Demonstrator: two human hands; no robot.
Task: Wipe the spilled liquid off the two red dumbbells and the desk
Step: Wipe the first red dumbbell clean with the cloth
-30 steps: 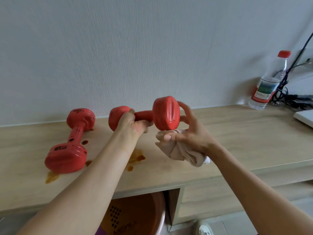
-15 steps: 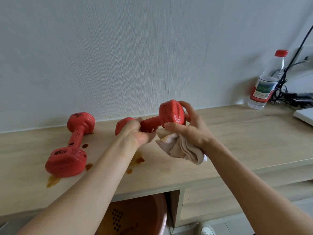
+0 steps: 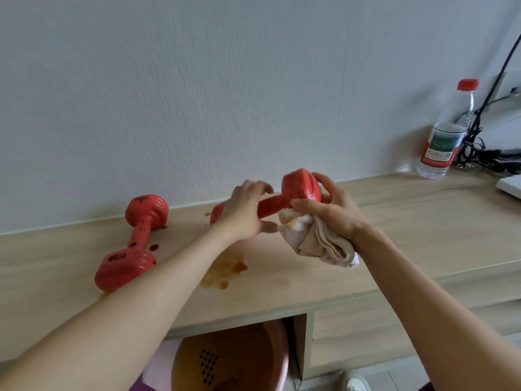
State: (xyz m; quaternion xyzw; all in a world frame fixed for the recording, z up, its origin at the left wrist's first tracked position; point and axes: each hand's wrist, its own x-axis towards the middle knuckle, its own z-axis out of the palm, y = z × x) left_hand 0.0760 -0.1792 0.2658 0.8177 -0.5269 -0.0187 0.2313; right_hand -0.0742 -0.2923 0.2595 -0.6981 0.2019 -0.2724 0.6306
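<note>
One red dumbbell is lifted above the wooden desk. My right hand grips its near head together with a crumpled beige cloth that has an orange stain. My left hand is blurred at the handle, fingers spread above it and thumb below, and it hides most of the far head. The second red dumbbell lies on the desk at the left. A brown spill sits on the desk under my left forearm, and smaller brown drops lie beside the lying dumbbell.
A water bottle with a red cap stands at the back right, next to black cables. A white flat object sits at the right edge. Under the desk opening is a brown round stool or basin.
My left hand has loosened from a firm grip on the handle to spread fingers. My right hand closed its fingers over the dumbbell's near head with the cloth against it.
</note>
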